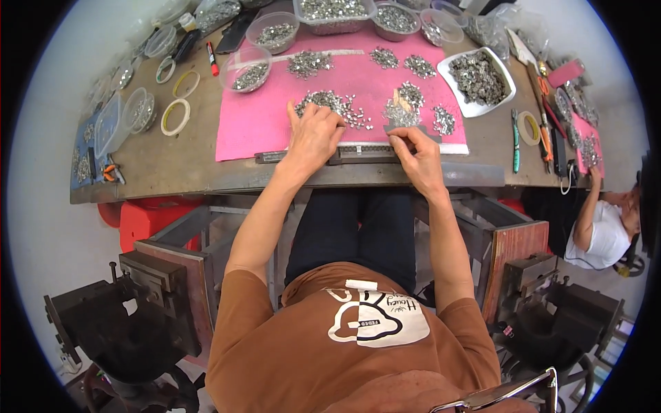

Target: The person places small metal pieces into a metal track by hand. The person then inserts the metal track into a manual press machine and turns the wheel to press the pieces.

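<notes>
eyeglasses [506, 394] sit nearest. left hand [314, 138] works at the metal-piece pile [332, 99], finger grip not discernible; right hand [418, 157], fingers together, meets the metal bar [361, 157] along the surface's [155, 175] near edge. keep the bar flat.

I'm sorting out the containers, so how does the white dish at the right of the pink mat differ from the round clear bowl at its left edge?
The white dish is opaque and squarish; the clear bowl is see-through and round. The white dish's pile covers most of its inside, while the clear bowl's is smaller and looks lighter. Both hold small metal pieces.
</notes>
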`<action>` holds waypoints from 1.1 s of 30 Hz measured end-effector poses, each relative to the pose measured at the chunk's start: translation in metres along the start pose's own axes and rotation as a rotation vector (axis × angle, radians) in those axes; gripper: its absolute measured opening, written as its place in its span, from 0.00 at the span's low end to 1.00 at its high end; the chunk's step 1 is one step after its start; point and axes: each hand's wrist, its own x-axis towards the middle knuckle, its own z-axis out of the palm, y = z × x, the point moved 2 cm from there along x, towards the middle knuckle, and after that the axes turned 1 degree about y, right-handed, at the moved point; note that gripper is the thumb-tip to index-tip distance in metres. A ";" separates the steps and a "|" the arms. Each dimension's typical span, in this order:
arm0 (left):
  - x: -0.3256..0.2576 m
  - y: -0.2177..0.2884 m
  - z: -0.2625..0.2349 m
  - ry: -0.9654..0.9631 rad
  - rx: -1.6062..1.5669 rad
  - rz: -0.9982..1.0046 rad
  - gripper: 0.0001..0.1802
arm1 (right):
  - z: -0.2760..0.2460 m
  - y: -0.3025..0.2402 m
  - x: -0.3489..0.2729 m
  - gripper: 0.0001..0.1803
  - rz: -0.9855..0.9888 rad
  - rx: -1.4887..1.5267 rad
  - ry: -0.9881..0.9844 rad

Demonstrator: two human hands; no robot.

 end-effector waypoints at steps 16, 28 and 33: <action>-0.017 0.028 0.010 0.060 -0.252 0.115 0.06 | 0.026 0.021 0.045 0.06 -0.323 -0.406 -0.113; -0.027 0.027 0.012 0.106 -0.295 0.105 0.08 | 0.019 -0.007 0.009 0.06 -0.390 -0.312 -0.126; -0.027 0.031 0.016 0.141 -0.235 0.117 0.07 | 0.025 -0.002 0.004 0.07 -0.485 -0.379 -0.069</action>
